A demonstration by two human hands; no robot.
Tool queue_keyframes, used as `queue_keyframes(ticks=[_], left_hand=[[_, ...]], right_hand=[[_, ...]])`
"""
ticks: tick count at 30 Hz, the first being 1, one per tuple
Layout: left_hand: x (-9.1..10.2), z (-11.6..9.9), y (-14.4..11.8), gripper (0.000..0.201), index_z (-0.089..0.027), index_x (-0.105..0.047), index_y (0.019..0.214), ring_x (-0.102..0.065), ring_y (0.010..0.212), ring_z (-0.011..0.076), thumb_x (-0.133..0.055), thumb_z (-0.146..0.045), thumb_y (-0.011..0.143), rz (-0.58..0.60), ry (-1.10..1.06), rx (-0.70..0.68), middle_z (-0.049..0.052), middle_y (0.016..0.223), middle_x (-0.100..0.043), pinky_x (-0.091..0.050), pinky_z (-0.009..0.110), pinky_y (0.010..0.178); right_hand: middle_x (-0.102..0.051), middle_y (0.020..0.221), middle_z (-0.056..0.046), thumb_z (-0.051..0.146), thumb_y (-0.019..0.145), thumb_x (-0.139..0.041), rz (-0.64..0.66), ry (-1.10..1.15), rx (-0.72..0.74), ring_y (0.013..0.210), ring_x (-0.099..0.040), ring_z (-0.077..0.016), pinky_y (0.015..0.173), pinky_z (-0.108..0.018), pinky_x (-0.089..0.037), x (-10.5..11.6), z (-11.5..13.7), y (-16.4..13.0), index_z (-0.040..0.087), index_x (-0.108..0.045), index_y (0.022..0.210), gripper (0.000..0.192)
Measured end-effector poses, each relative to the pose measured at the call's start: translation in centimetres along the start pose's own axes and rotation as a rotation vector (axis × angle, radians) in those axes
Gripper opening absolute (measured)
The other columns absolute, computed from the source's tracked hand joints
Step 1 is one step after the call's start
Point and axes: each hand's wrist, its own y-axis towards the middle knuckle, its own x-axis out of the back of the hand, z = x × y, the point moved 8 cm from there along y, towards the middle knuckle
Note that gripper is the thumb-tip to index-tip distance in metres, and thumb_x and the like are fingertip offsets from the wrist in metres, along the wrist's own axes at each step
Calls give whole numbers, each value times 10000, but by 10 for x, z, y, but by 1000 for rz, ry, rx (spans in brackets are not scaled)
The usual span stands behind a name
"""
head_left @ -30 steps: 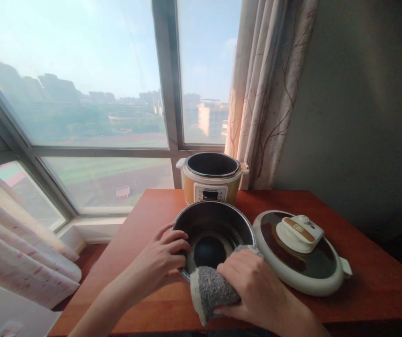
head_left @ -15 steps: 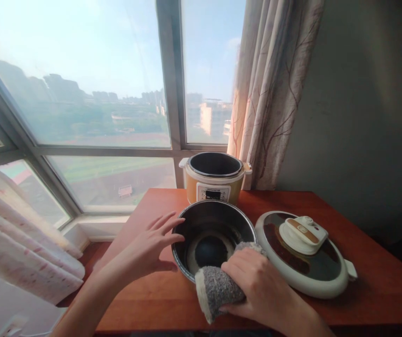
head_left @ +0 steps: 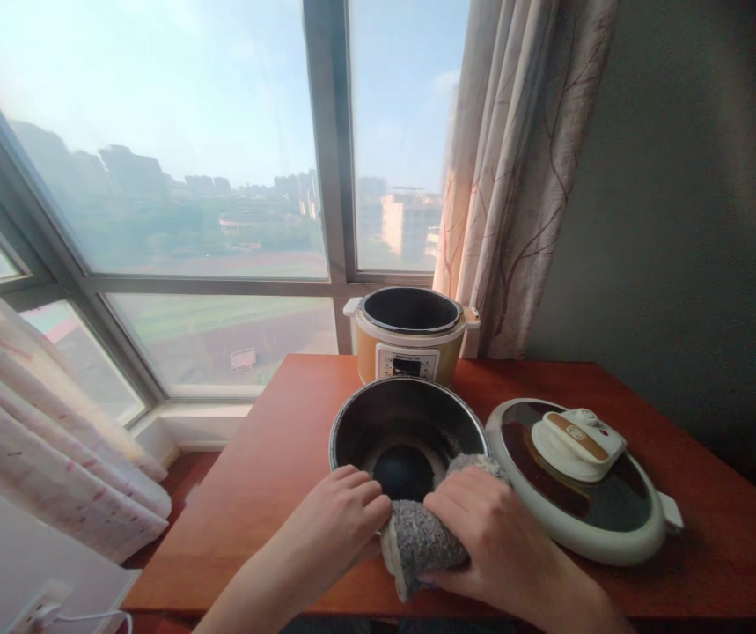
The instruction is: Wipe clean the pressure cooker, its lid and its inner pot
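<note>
Both hands at the near rim of the inner pot, grey cloth pressed over its edge.

My right hand (head_left: 489, 541) is clenched on a grey fleecy cloth (head_left: 421, 541), fingers (head_left: 466, 506) curled over it where it drapes across the near rim of the steel inner pot (head_left: 407, 431). My left hand (head_left: 334, 533) has its fingers folded on that rim, just beside the cloth. I judge the cloth soft and light, best bunched in the palm; the pot stiff, smooth, likely slippery, best held at the rim. The pot stands upright on the red-brown table (head_left: 272, 467), nothing visible inside but its dark base. Behind it the yellow cooker body (head_left: 409, 350), cavity dark and apparently unfilled. To the right, apart, the cooker lid (head_left: 582, 480) lies flat, handle up.
</note>
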Motion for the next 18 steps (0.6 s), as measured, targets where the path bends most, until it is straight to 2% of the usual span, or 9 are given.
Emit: queue_keyframes(ticks=[3,6,9,12,14,16,18], left_hand=[[5,6,-2,238,-191,-560,741,-552,683,156,-745,-319,822,-25,-18,-32,-24,743,-632,-403,296,691],[8,13,-6,256,-196,-575,738,-542,667,149,-724,-378,837,-117,-27,-65,-29,721,-625,-411,303,733],[14,25,-13,291,-211,-600,743,-569,716,150,-665,-466,869,-231,-43,-94,-32,711,-625,-400,338,917],[20,45,-19,271,-238,-636,764,-614,886,160,-650,-484,876,-267,-56,-88,-40,748,-660,-254,387,1119],[25,59,-21,220,-267,-667,805,-609,1038,173,-688,-481,847,-229,-48,-88,-48,842,-703,-170,405,1175],[28,74,-20,196,-291,-695,846,-565,1183,209,-741,-476,797,-176,-23,-64,-32,1054,-717,-152,452,1193],[31,88,-18,203,-300,-717,865,-476,1315,274,-790,-449,748,-132,6,-2,8,1314,-626,-187,531,1179]], right_hand=[[-664,919,-6,577,737,-767,29,-4,2,857,-556,-226,757,-343,-307,-1,-1,2,233,-617,962,438],[-667,912,-11,609,749,-741,58,-8,-2,859,-561,-228,771,-348,-310,-2,-2,3,229,-617,959,452],[-673,929,-13,619,757,-729,75,2,4,873,-568,-228,788,-353,-314,-2,-3,3,231,-620,974,458],[-674,944,-12,606,751,-743,89,20,4,894,-571,-227,803,-351,-323,-1,-5,3,234,-625,994,459],[-676,943,-13,599,741,-756,93,24,4,898,-572,-228,811,-352,-329,0,-6,3,232,-629,998,465],[-678,948,-14,591,734,-766,92,24,9,901,-573,-229,822,-354,-334,2,-6,3,230,-631,1006,472],[-678,954,-14,580,728,-777,87,22,11,910,-574,-231,831,-356,-339,3,-5,3,229,-630,1014,476]])
